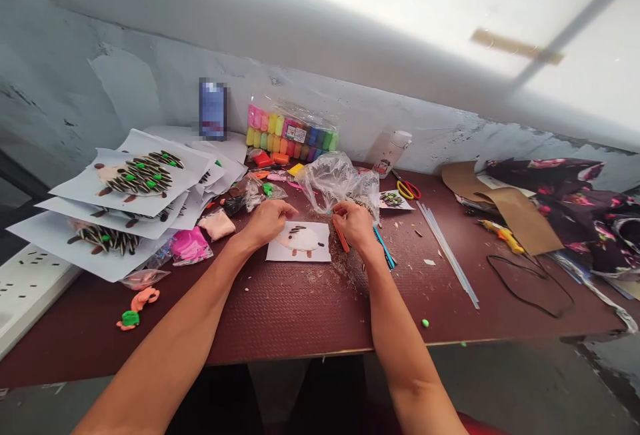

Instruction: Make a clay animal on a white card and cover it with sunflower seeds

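A small white card point(320, 256) lies on the table, bearing a pale hedgehog shape point(304, 238) with a few dark striped seeds at its upper left and brown feet. Over the card's upper left corner is my left hand point(270, 221), fingers reaching right, apart, with no held thing showing. My right hand point(354, 223) is at the mouth of a clear plastic bag point(327, 178), fingertips pinched together; what they hold is too small to make out. Right beside it lie an orange stick-like tool point(341, 237) and a blue cutter point(384, 248).
Finished-looking hedgehog sheets point(135, 178) are stacked at left. Behind stand a pack of coloured clay point(293, 131), a phone point(213, 111) and a white bottle point(394, 151). Scissors point(409, 189), clear glue sticks point(450, 258) and a yellow glue gun point(504, 237) lie right.
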`<state>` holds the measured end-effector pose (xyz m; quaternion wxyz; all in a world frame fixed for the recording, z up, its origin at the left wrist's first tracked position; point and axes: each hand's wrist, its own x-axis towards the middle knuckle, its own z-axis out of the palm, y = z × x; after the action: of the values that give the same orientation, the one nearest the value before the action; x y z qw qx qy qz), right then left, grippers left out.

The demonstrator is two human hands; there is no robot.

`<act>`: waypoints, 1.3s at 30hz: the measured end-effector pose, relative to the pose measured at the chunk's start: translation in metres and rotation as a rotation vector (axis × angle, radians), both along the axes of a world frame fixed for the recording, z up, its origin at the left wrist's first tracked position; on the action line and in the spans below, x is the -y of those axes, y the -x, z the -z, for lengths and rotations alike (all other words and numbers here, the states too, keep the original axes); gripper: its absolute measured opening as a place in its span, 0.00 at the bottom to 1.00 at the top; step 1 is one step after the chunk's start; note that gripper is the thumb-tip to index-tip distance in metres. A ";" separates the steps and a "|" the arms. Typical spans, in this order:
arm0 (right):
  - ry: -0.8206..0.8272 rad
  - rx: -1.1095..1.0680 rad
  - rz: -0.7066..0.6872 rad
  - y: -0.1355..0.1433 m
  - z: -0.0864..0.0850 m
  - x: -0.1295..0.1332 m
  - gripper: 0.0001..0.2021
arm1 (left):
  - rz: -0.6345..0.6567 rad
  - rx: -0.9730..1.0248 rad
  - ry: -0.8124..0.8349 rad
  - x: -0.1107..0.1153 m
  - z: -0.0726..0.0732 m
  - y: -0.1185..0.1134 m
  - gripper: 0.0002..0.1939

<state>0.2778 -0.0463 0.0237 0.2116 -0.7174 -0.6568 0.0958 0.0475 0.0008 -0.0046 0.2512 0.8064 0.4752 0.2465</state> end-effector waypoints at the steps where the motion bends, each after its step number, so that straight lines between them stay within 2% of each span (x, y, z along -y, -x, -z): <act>1: 0.007 -0.025 -0.029 0.001 -0.001 0.000 0.10 | -0.012 0.010 -0.008 0.000 -0.001 0.001 0.24; 7: 0.066 -0.185 -0.249 0.013 0.001 0.003 0.09 | -0.029 0.019 -0.007 -0.002 -0.002 0.003 0.23; 11: 0.063 -0.274 -0.329 0.019 0.005 0.004 0.08 | -0.040 0.028 -0.013 -0.002 0.000 0.004 0.22; 19: 0.076 -0.401 -0.364 0.022 0.014 0.001 0.14 | -0.042 -0.106 -0.053 -0.004 0.004 0.007 0.20; 28: 0.062 -0.334 -0.336 0.028 0.005 0.008 0.08 | -0.026 -0.153 -0.042 -0.005 0.007 0.008 0.19; 32: 0.026 -0.402 -0.320 0.030 0.006 0.007 0.04 | -0.021 -0.144 -0.060 -0.005 0.008 0.009 0.19; 39: 0.069 -0.547 -0.325 0.037 0.006 0.010 0.05 | -0.024 -0.144 -0.061 -0.004 0.008 0.009 0.19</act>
<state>0.2407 -0.0559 0.0175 0.3378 -0.5573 -0.6780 0.3400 0.0385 0.0052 -0.0123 0.1887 0.8237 0.4938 0.2051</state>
